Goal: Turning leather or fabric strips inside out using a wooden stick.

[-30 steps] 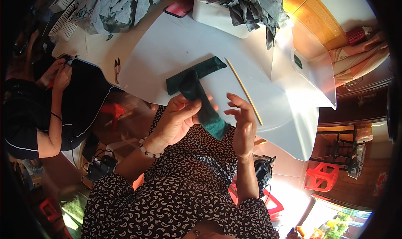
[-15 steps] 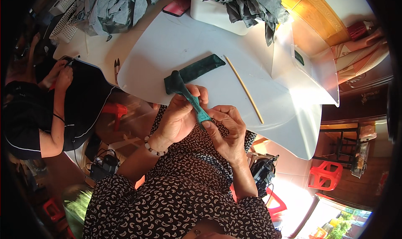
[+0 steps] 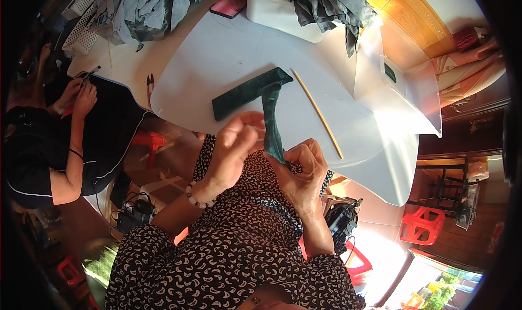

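Note:
A long dark green fabric strip lies on the white table, bent into an L. One end runs down toward me. My right hand is shut on that near end, pinching it at the table's edge. My left hand hovers beside the strip with fingers spread, its fingertips touching the fabric just above my right hand. A thin wooden stick lies on the table to the right of the strip.
A white tub heaped with grey fabric stands at the far edge, and a grey cloth pile lies far left. Another person in black works at the left. Small scissors lie on the table. Red stools stand on the floor.
Both hands first closed together on the strip's near end. Now my left hand has opened and lifted, while my right hand keeps its pinch. The strip is pulled straighter toward me.

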The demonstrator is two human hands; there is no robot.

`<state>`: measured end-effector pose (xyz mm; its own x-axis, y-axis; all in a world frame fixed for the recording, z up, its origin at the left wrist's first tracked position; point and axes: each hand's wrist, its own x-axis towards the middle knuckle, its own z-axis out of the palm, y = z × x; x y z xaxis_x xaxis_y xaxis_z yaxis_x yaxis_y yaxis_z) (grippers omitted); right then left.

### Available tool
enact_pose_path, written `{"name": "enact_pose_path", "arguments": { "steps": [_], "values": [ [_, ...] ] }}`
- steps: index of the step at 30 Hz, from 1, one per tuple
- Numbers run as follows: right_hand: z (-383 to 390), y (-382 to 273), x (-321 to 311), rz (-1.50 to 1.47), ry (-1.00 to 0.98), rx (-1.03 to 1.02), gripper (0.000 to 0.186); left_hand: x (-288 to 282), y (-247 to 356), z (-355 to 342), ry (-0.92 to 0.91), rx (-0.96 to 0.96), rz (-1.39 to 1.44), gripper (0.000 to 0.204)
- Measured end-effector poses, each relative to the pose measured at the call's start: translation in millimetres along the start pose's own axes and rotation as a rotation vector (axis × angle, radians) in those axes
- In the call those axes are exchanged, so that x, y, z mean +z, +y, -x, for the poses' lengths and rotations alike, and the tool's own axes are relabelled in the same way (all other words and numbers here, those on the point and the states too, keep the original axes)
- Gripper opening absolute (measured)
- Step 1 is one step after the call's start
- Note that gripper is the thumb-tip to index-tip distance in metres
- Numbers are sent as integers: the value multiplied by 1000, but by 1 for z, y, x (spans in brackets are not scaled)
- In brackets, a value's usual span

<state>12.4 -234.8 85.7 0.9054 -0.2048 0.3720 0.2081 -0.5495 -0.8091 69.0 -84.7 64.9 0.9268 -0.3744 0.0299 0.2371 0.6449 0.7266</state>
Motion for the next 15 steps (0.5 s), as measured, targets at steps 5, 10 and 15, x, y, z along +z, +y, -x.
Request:
{"name": "enact_pose_path", "arguments": {
  "steps": [5, 10, 15],
  "values": [
    [-3, -1, -2, 352, 8, -254, 24, -13, 6, 4, 40, -11, -312, 23],
    [0, -3, -2, 391, -24, -303, 26, -7, 8, 3, 58, -165, -388, 15],
    [-6, -7, -2, 249, -110, -261, 26, -20, -1, 6, 31, -126, -379, 12]
  ]
}}
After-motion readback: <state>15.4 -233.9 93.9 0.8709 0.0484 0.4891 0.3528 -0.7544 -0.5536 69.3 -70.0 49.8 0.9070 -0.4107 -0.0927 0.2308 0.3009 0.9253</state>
